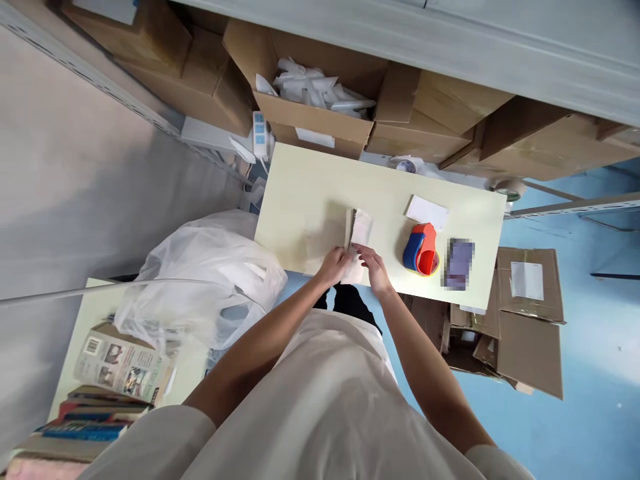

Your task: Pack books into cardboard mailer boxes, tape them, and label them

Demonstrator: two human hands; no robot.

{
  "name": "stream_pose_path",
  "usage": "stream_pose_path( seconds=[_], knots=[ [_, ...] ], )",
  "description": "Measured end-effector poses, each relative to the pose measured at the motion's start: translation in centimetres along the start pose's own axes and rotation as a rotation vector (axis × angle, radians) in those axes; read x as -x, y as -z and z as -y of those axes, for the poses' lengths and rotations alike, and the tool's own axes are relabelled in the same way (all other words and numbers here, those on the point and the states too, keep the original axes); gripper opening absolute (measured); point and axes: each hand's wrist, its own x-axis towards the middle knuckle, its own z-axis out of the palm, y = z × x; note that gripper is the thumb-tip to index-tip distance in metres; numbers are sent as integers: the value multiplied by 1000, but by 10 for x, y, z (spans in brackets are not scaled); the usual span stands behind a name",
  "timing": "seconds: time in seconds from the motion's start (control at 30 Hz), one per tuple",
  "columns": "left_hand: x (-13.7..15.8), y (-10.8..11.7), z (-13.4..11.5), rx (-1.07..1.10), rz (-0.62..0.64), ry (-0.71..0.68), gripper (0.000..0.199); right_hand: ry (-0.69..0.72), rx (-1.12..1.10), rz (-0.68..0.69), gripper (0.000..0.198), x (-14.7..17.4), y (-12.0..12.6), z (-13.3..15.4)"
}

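Observation:
A thin, book-like item (349, 230) stands on edge on the pale table, with white wrapping (362, 229) along its right side. My left hand (334, 265) is closed on its near end. From the other side my right hand (373, 265) pinches the wrapping with bent fingers, close to the left fingertips. The hands hide the near part, so I cannot tell exactly what the item is. To the right, a red and blue tape dispenser (421, 250) holds a roll of tape. Behind it lies a stack of white slips (427, 212).
A blurred-out purple rectangle (459, 265) is near the table's (295, 180) right edge. An open carton (320, 110) of white packets stands behind, below a shelf. Left are a clear plastic bag (200, 267) and stacked books (90, 423); flattened cartons (530, 333) lie at right.

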Motion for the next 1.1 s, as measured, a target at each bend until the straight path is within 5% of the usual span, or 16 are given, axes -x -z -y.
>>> stream_pose_path(
  seconds=[0.07, 0.23, 0.47, 0.57, 0.67, 0.77, 0.87, 1.1],
  knots=[
    [-4, 13, 14, -15, -68, 68, 19, -52, -39, 86, 51, -7, -11, -5],
    [-8, 24, 35, -165, -124, 181, 38, -129, -78, 131, 66, -23, -26, -24],
    [6, 12, 36, -498, -177, -29, 60, -84, 1, 88, 35, -34, -29, -38],
    [8, 7, 42, -587, -94, -44, 58, 20, 180, -82, 22, -30, -22, -43],
    [8, 5, 52, -606, -92, -57, 58, 27, 319, -344, 37, -25, -13, -49],
    [8, 6, 62, -571, -101, -99, 56, -119, 180, -345, 54, -26, -7, -52],
    [1, 4, 66, -529, -99, -120, 56, -198, -74, -231, 44, -29, 3, -47],
    [-24, -18, 37, -461, -10, -235, 64, -146, -203, -201, 32, -16, 39, -16]
  ],
)
